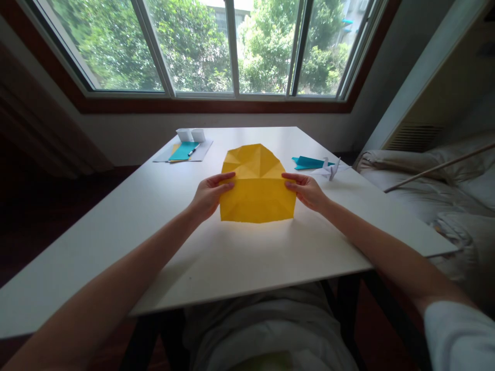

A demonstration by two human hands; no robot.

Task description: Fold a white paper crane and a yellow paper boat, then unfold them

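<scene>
A creased sheet of yellow paper is held up over the middle of the white table, its lower edge towards me. Across its middle runs a horizontal fold, and more creases fan out over the upper part. My left hand pinches the left edge at that fold between thumb and fingers. On the opposite edge my right hand has the same pinch, at about the same height. The fingertips behind the paper are hidden.
On the white table, at back left, a teal sheet and a pen lie on other papers beside two small white boxes. Back right are a teal folded paper and a white paper crane.
</scene>
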